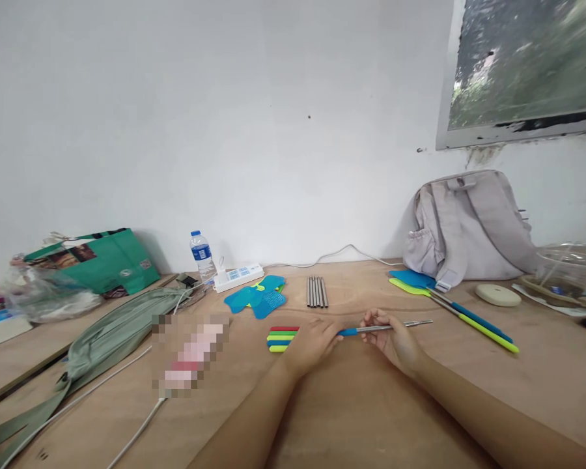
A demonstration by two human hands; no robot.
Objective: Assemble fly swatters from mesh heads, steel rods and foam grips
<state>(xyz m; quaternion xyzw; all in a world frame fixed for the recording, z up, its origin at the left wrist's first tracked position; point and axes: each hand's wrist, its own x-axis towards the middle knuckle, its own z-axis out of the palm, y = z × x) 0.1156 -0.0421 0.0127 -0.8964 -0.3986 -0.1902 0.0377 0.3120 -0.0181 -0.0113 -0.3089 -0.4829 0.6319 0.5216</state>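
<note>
A metal rod (410, 324) with a blue handle (348, 332) lies level across the middle of the table, just above the wood. My left hand (313, 345) is closed over the blue handle, and its fingers hide most of it. With bent fingers, my right hand (388, 339) grips the metal rod, whose thin tip sticks out to the right. Several coloured handles (276, 339) in red, green, yellow and blue lie side by side by my left hand, partly covered by it. Beyond my hands, several short metal tubes (316, 292) lie in a row. Blue flyswatter heads (256, 299) are piled left of them.
Two long-handled flyswatters (469, 319), one blue and one yellow-green, lie at right before a grey backpack (473, 228). A round beige case (498, 294) sits nearby. At left are a power strip (238, 279), a water bottle (202, 257), a green bag (112, 264) and cables.
</note>
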